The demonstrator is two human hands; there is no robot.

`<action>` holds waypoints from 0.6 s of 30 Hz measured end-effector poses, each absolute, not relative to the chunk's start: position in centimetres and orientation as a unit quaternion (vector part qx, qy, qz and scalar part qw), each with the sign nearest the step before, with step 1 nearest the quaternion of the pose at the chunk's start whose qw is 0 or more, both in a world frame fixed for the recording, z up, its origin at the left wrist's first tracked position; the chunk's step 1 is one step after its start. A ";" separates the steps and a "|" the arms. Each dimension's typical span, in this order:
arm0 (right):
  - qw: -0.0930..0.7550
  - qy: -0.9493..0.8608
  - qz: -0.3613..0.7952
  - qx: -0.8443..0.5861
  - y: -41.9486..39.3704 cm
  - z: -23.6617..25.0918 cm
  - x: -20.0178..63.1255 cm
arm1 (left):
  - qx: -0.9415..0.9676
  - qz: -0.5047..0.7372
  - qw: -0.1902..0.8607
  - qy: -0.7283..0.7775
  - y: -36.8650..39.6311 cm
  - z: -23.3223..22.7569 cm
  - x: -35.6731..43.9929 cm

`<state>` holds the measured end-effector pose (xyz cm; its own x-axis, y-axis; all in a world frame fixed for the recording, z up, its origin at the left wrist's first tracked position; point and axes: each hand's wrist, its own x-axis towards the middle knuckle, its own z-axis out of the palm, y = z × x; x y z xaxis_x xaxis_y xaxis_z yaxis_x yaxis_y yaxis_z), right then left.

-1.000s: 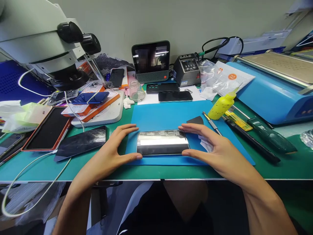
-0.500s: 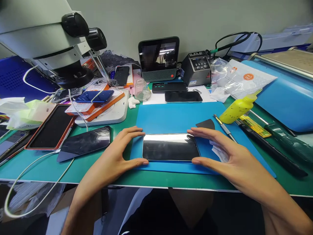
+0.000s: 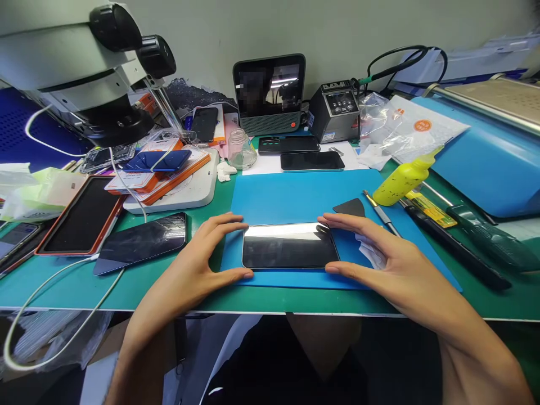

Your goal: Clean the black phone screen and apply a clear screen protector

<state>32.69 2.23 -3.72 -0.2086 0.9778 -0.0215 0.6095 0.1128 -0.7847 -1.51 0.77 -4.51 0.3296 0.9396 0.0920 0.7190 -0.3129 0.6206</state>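
Thumb and fingers of the left hand (image 3: 200,253) are curving around one end of a phone (image 3: 291,247), which is lying flat between both hands on a smooth blue mat (image 3: 291,194); its glossy slab is looking light, stiff, slippery and fragile, best held by its rims; the right hand (image 3: 392,259) is arching around the other end; I cannot tell whether either is gripping; crumpled tissue (image 3: 370,251) is lying inside that arch, a rounded yellow bottle (image 3: 400,182) leaning beyond.
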 end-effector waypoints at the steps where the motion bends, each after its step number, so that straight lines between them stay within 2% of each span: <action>1: 0.267 -0.698 0.344 -0.569 2.2 -3.7 32.7 | 0.777 0.227 0.244 0.533 0.8 -4.5 -1.5; 18: 0.299 -0.719 0.332 -0.532 1.8 -3.6 32.4 | 0.775 0.231 0.231 0.541 0.7 -5.0 -1.4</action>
